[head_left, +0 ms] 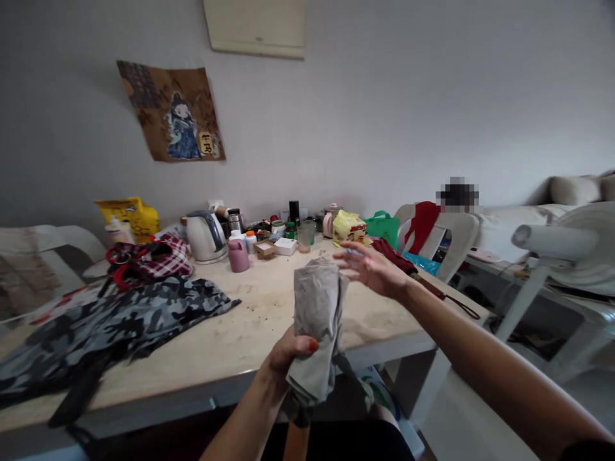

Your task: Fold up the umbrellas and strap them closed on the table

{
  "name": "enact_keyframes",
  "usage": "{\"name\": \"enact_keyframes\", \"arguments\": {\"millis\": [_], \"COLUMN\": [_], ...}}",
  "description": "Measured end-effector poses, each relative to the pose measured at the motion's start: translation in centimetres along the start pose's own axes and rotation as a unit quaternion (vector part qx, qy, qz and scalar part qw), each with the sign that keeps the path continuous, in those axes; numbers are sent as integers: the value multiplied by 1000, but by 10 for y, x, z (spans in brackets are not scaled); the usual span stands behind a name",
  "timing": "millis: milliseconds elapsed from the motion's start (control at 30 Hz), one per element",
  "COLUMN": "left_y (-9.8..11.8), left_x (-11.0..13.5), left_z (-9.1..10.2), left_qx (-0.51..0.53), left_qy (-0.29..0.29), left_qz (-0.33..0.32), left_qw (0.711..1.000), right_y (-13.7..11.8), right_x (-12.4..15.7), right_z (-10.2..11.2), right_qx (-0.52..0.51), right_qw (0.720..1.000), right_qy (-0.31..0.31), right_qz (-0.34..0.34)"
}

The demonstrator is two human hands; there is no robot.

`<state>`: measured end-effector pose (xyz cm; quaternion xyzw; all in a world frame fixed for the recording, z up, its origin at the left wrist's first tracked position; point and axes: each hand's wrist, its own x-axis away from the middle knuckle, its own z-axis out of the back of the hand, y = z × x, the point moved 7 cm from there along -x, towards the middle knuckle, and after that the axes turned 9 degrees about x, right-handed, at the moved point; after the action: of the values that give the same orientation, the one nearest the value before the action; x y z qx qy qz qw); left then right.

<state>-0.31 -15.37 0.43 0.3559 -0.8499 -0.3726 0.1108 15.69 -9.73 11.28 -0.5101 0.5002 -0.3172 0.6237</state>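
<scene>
My left hand (288,354) is closed round the lower part of a folded grey umbrella (317,320), which stands upright in front of me at the table's near edge. My right hand (369,267) hovers just right of the umbrella's top, fingers stretched and spread, slightly blurred, holding nothing. The umbrella's handle end points down below my left hand toward my lap.
A camouflage umbrella canopy (120,320) lies spread on the beige table (240,333) at left, a red plaid cloth (154,256) behind it. A kettle (205,235), pink cup (238,255), jars and a yellow packet (349,227) crowd the back. A white fan (567,250) stands right.
</scene>
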Motion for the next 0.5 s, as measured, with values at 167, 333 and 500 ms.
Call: {"name": "enact_keyframes", "arguments": {"millis": [167, 333, 500], "left_y": [3, 9, 18], "left_x": [-6, -15, -18], "left_z": [-10, -12, -12], "left_qx": [-28, -193, -369], "left_qy": [-12, 75, 208], "left_qz": [-11, -39, -89], "left_qw": [999, 978, 902], "right_y": [43, 35, 20], "right_x": [27, 19, 16], "right_z": [-60, -69, -45], "right_qx": [-71, -78, 53], "right_qw": [984, 996, 974], "right_qy": [-148, 27, 220], "right_qz": [-71, -39, 28]}}
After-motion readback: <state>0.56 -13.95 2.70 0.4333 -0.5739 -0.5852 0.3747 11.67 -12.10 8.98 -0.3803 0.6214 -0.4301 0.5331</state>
